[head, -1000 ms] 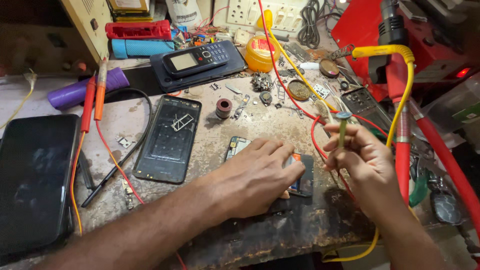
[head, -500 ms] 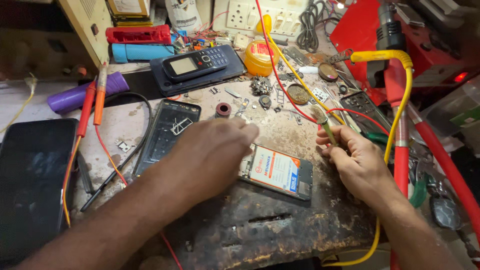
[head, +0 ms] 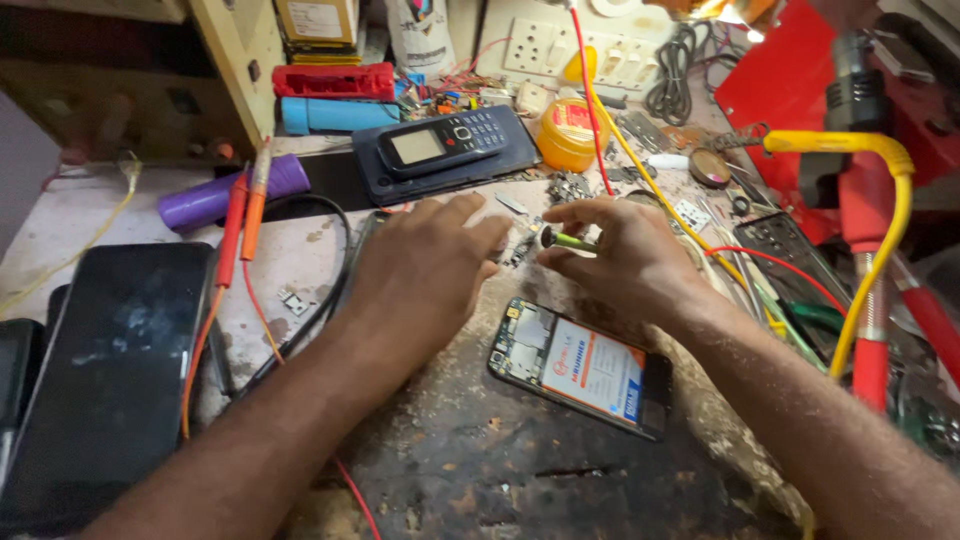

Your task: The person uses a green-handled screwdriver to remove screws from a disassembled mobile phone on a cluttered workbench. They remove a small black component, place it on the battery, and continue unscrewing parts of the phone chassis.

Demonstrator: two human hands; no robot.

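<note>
Left hand (head: 425,265) flat, fingers spread, right hand (head: 625,255) pinching green-handled screwdriver (head: 568,239)

hands 2: left hand (head: 425,265), right hand (head: 625,255) | opened phone (head: 580,367) 1 | keypad phone (head: 450,143) 1 | big dark slab phone (head: 110,375) 1 | yellow jar (head: 568,135) 1 | purple cylinder (head: 215,195) 1 | red-orange probes (head: 245,205) 2

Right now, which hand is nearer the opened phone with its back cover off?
Right. The right hand, holding a small green-handled screwdriver, hovers just above the opened phone's top edge. The left hand lies flat farther off, up and to its left.
</note>
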